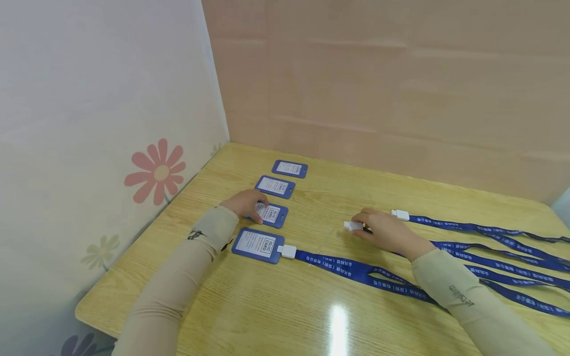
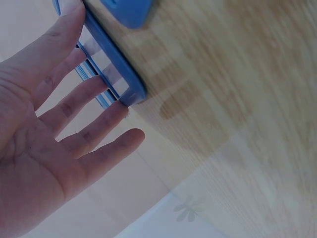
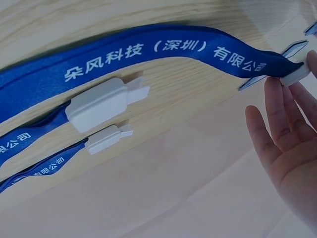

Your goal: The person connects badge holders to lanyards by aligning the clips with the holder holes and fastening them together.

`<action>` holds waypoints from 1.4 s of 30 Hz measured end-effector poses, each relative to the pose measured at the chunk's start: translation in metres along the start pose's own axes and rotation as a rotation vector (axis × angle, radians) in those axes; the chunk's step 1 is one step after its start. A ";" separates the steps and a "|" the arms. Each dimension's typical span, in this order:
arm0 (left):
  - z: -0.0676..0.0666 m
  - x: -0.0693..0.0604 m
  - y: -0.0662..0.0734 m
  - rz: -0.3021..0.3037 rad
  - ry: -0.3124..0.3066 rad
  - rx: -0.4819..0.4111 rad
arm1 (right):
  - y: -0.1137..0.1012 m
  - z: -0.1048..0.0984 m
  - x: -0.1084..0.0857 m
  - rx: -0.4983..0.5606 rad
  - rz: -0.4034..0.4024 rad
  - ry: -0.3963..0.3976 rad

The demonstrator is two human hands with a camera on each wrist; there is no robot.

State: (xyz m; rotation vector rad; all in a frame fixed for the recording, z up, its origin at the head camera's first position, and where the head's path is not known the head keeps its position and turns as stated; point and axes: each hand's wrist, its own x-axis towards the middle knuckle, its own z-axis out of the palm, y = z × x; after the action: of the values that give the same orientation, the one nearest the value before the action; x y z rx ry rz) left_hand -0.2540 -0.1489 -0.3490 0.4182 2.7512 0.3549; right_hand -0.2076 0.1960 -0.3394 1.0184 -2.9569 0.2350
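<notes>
My left hand (image 1: 246, 203) grips the left end of a blue card holder (image 1: 277, 216) lying on the table, thumb and fingertips at its edges. In the left wrist view the hand (image 2: 64, 124) has its fingers spread along the holder (image 2: 116, 69). My right hand (image 1: 389, 231) pinches a white clip (image 1: 355, 226) between thumb and fingers, right of that holder and apart from it. The right wrist view shows the hand (image 3: 292, 134) at this clip (image 3: 296, 74), with its blue lanyard (image 3: 163, 44) trailing away. Nearest me, another holder (image 1: 255, 244) is joined to a lanyard's clip (image 1: 288, 251).
Two more card holders (image 1: 290, 168) (image 1: 274, 186) lie farther back. Several blue lanyards (image 1: 494, 259) spread over the right side, one with a white clip (image 1: 402, 215) toward the back. Walls border the wooden table (image 1: 267, 316) at the back and left.
</notes>
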 end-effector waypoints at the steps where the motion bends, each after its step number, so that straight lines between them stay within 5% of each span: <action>1: 0.000 0.000 0.000 0.001 0.000 0.001 | 0.000 0.000 0.000 -0.001 -0.001 0.001; 42: 0.001 0.003 -0.001 -0.006 -0.001 -0.016 | -0.001 0.004 0.005 0.013 0.009 -0.025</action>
State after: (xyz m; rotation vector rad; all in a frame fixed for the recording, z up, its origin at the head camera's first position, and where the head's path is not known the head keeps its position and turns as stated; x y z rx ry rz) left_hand -0.2569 -0.1487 -0.3511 0.4058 2.7467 0.3750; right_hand -0.2110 0.1914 -0.3425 1.0177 -2.9870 0.2442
